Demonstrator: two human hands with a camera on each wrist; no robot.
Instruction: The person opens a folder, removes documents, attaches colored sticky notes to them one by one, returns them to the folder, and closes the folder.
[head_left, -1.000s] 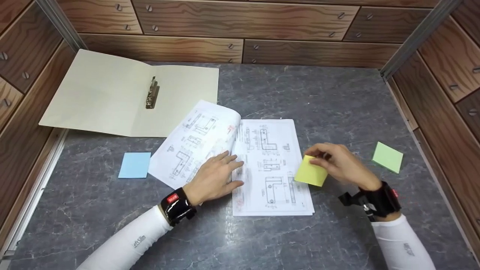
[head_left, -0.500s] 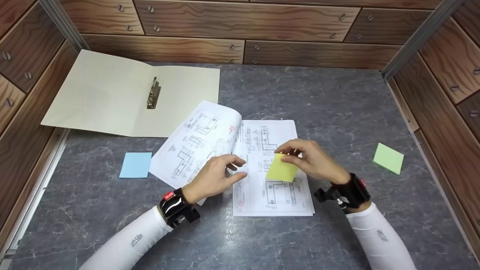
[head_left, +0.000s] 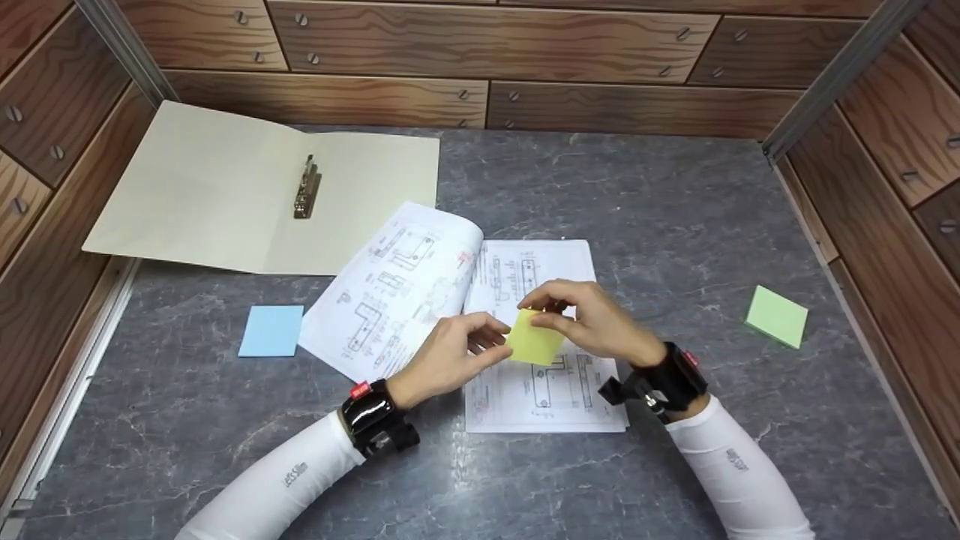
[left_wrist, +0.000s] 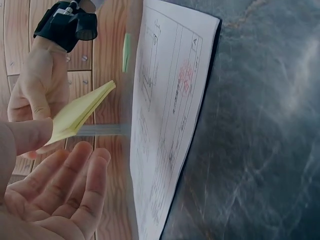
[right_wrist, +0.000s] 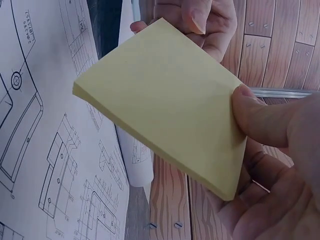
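A yellow sticky note pad (head_left: 535,337) is held tilted above the open stapled drawings. My right hand (head_left: 592,319) pinches its upper right part, the thumb lying on its face in the right wrist view and the other fingers behind. At the pad's left edge is my left hand (head_left: 454,352), thumb and fingers spread apart around that edge. In the left wrist view, its fingers (left_wrist: 92,195) are loosely bent and clear of the pad; whether the thumb touches is unclear. Below lie the right-hand drawing sheets (head_left: 495,401), with a turned page (head_left: 390,300) curling over to the left.
A cream folder (head_left: 202,187) with a metal clip (head_left: 306,191) lies open at the back left, under the turned page's corner. A blue sticky note pad (head_left: 271,331) is at left, a green one (head_left: 777,316) at right. Wood-patterned walls (head_left: 375,41) enclose the grey table.
My right hand has carried the yellow pad leftward over the drawings. My left hand has lifted off the turned page and moved right to the pad's edge.
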